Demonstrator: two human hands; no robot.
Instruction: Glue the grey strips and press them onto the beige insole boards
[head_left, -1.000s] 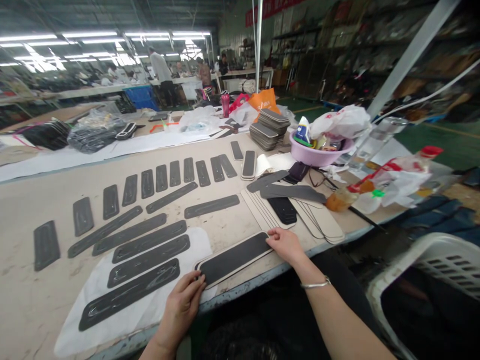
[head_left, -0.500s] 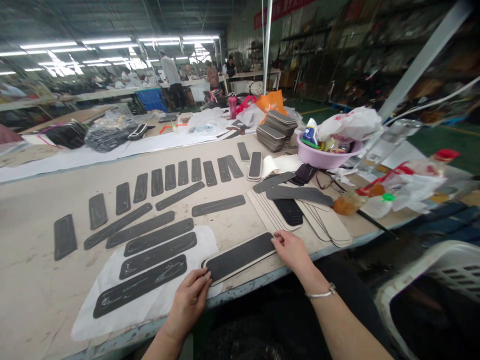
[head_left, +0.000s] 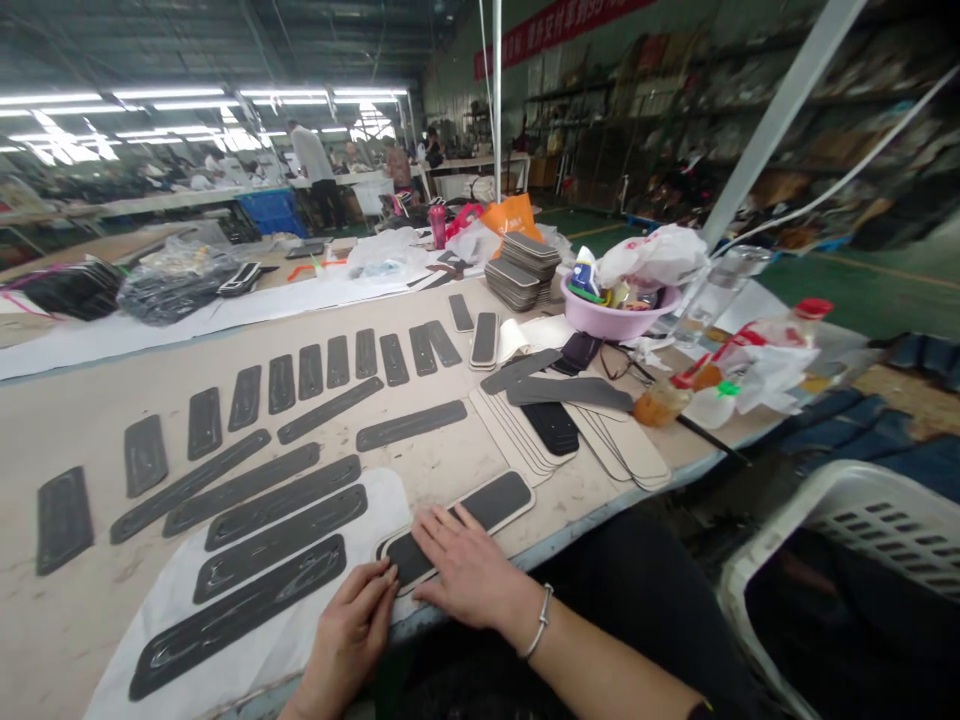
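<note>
A dark grey strip with rounded corners [head_left: 504,500] lies on a slightly larger pale-edged piece at the table's front edge, with more layers showing beneath its left end. My right hand [head_left: 469,565] rests flat on the strip's middle, fingers stretched and a little apart. At the strip's left end, my left hand [head_left: 360,610] pinches the corner between thumb and fingers. Just left, on a white sheet [head_left: 390,495], lie several long dark strips with shiny wet-looking streaks, among them a large front one [head_left: 240,615]. Behind them stands a row of shorter glossy dark pieces [head_left: 281,384].
Fanned pale panels [head_left: 622,445] and black pieces [head_left: 551,425] lie to the right. Farther back are a stack of padded pieces [head_left: 521,275] and a lilac basin [head_left: 619,318] with bags and bottles. A white plastic chair [head_left: 810,500] stands at right. People work in the background.
My right hand has moved left from the strip's right end and now lies flat on its middle. My left hand keeps its pinch at the left end. The camera view has shifted.
</note>
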